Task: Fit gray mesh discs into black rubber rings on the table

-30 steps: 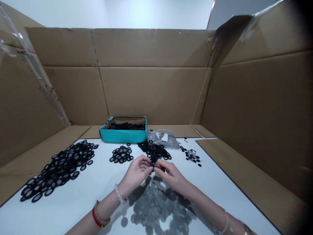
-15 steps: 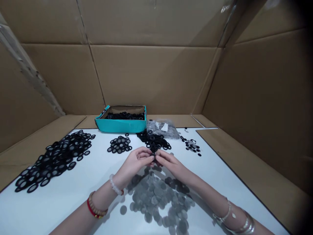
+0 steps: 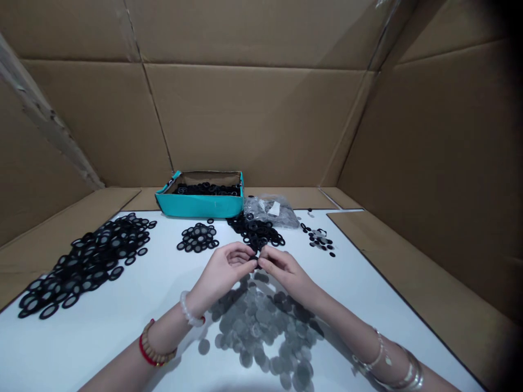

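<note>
1. On the white table [image 3: 61, 348], far left: one large heap of black rings [image 3: 85, 267] with grey mesh centres, too many to count.
2. One small cluster of the same rings [image 3: 198, 237].
3. One open teal box [image 3: 200, 206], holding more rings [image 3: 208, 189].
4. The left hand [image 3: 224, 270]: fingers bent, fingertips closed on one small black ring [image 3: 255, 261], held in the middle above the table.
5. The right hand [image 3: 284, 271]: its fingertips pinch that same ring from the other side.
6. One dense heap of rings [image 3: 255, 231], just beyond the hands.
7. One spread of loose grey mesh discs [image 3: 261, 326], below the hands.
8. One clear plastic bag [image 3: 269, 211], beside the box.
9. One small mixed cluster of black and grey pieces [image 3: 319, 238].
</note>
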